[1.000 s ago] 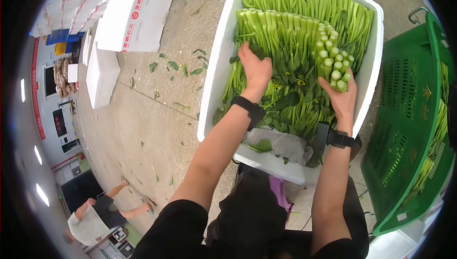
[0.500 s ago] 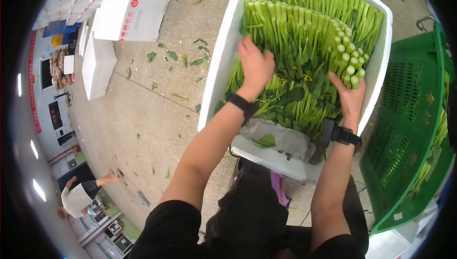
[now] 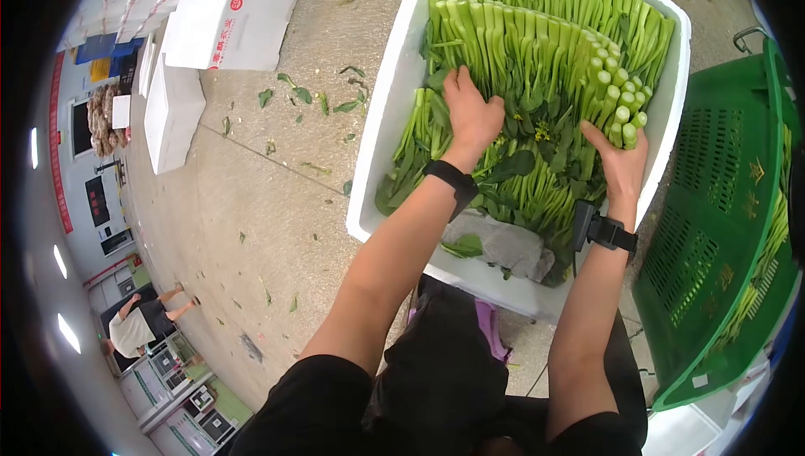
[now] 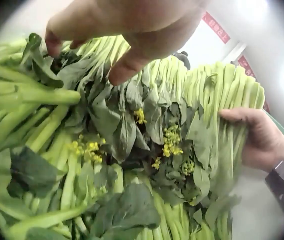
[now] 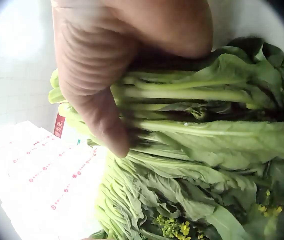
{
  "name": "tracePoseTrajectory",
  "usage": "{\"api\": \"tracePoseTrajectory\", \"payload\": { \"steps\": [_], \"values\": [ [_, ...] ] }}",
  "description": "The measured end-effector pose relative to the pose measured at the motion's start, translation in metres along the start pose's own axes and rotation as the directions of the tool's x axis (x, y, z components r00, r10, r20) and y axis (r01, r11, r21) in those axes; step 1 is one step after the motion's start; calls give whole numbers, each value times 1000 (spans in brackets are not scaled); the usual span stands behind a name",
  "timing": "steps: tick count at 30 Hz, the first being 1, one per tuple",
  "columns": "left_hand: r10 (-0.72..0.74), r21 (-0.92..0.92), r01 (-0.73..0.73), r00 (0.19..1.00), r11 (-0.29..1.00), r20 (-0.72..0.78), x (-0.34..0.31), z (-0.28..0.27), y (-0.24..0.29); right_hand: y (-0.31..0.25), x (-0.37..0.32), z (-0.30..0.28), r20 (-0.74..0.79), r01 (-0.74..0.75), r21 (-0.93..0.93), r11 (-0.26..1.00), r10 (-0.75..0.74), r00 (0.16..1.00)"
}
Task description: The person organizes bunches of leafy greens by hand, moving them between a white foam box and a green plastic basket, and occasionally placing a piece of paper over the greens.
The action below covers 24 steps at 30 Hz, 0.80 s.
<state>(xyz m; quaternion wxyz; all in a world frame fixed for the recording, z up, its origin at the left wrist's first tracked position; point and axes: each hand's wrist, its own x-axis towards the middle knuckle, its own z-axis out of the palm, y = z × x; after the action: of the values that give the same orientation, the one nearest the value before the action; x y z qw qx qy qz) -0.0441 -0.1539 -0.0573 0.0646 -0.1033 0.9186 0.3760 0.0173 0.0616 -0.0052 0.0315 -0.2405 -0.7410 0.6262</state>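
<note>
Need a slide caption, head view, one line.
Right hand grips leafy green stalks in a white foam box, left hand at the leaves; green crate alongside.

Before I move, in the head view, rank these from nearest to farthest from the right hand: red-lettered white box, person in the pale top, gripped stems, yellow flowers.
From the right hand:
1. Gripped stems: in its grasp.
2. Yellow flowers: left of it, among the leaves.
3. Red-lettered white box: upper left, on the floor.
4. Person in the pale top: far lower left.
</note>
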Motion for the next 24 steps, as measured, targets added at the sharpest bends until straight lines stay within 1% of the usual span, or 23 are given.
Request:
{"api": "tracePoseTrajectory", "payload": {
  "steps": [1,2,4,5,6,8,10,12,13,15,18,19,20,22,23,24],
  "values": [
    [-63,-158,67,998,985,31,-2,-5,8,-1,-1,1,-5,-8,-1,1000,8,1000],
    [-66,-157,70,997,985,29,-1,-7,5,-2,-2,1,0,-9,0,1000,9,1000],
    [-144,-327,103,984,939,-101,11,-12,-1,-3,0,0,-5,-22,-9,1000,22,1000],
    [-189,-361,127,971,924,-144,17,-14,-3,-3,-1,1,-18,-21,-5,1000,21,1000],
    [-192,-362,128,970,923,-147,21,-15,-7,-4,-1,1,-14,-20,-6,1000,20,1000],
    [-356,-538,316,934,781,32,24,-30,4,-8,-2,2,-24,-26,5,1000,26,999],
    [-360,-535,306,933,788,3,24,-25,1,-5,-1,2,-29,-13,10,1000,14,999],
    [-420,-639,270,903,720,-92,25,-19,-4,-5,-1,2,-25,-24,4,1000,24,999],
    [-424,-641,271,901,718,-93,27,-14,-9,-5,-1,1,-22,-21,-12,1000,20,1000],
    [-413,-571,247,892,783,-182,31,-4,-20,-5,-1,2,-24,-20,-13,1000,20,1000],
    [-432,-619,233,881,750,-191,35,4,-22,-5,-1,2,-21,-32,-25,999,31,999],
    [-378,-541,186,886,820,-269,35,6,-19,-6,-1,2,-28,-37,-32,999,36,999],
    [-379,-540,185,885,821,-272,33,8,-17,-7,-2,3,-35,-43,-37,998,41,999],
    [-201,-260,101,897,960,-393,26,11,-11,-6,-2,2,-20,-50,-22,999,50,999],
    [-219,-272,122,907,954,-360,24,10,-7,-6,-2,2,-25,-49,-22,999,48,999],
    [-220,-272,123,906,954,-363,24,7,-5,-6,-2,2,-30,-47,-22,999,47,998]
  ]
}}
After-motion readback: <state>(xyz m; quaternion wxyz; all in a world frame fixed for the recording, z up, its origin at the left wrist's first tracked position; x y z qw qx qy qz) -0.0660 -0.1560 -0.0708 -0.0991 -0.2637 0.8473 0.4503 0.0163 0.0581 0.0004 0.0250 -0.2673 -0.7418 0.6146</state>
